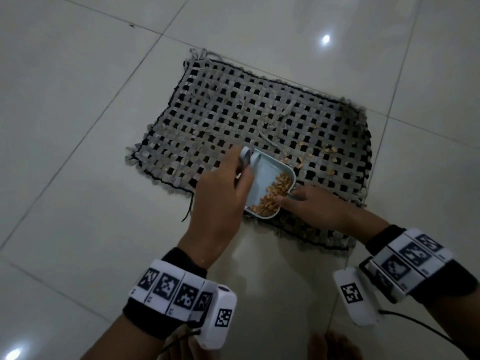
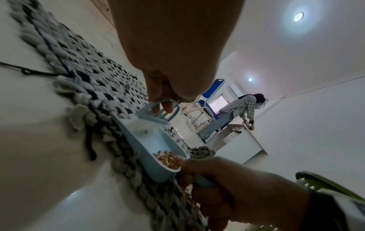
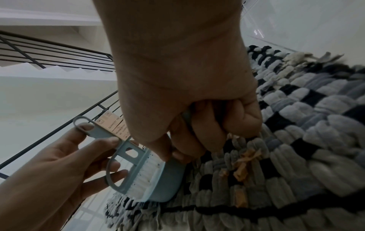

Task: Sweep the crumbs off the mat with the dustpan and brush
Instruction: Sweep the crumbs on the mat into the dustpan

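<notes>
A grey-and-black woven mat [image 1: 233, 113] lies on the tiled floor. Near its front edge a light-blue dustpan [image 1: 265, 175] rests on the mat, with a heap of tan crumbs [image 1: 275, 193] at its near end. My left hand [image 1: 241, 165] grips the small light-blue brush [image 1: 245, 155] by its loop handle, and its white bristles [image 3: 142, 176] stand inside the pan's far end. My right hand [image 1: 288, 197] is curled round the dustpan's handle at the pan's right side. Loose crumbs [image 1: 330, 154] still dot the mat to the right of the pan.
A loose black thread [image 1: 188, 209] trails from the mat's front left corner onto the tiles. My feet [image 1: 335, 344] show at the bottom edge. Far off, a person [image 2: 237, 112] bends by a blue chair [image 2: 211, 93]. A stair railing [image 3: 59, 61] stands on the left.
</notes>
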A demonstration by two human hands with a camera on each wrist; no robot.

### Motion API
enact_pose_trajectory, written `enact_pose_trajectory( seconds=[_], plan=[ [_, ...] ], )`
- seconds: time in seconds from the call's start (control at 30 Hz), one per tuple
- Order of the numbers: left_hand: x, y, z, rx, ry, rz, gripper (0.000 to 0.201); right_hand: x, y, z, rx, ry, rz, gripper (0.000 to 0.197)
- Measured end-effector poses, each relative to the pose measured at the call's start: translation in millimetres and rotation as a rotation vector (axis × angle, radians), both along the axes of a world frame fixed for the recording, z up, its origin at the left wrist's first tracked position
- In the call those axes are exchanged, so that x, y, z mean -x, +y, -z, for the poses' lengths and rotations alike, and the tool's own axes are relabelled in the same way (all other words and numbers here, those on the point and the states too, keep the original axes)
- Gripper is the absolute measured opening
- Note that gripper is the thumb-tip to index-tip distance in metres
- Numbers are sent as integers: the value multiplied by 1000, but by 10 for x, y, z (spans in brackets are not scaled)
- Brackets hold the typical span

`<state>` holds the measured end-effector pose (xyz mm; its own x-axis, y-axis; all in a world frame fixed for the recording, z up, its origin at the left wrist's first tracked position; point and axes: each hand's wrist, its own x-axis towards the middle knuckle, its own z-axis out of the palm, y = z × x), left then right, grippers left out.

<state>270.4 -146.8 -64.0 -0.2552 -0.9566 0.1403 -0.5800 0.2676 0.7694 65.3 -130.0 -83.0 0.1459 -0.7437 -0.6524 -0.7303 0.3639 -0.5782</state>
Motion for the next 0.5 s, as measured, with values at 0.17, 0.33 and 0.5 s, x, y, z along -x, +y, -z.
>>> enact_pose_trajectory(
  seconds=[0.17,0.33,0.5],
  plan=[
    [-211,-181,-49,44,20,-103,6,165,55,-47,-55,10,25,57],
    [-168,-132,50,25,-53,-61,5,207,69,-73,-42,39,24,55],
    [74,71,55,-22,5,78,5,200,112,-31,-41,66,14,61]
  ],
)
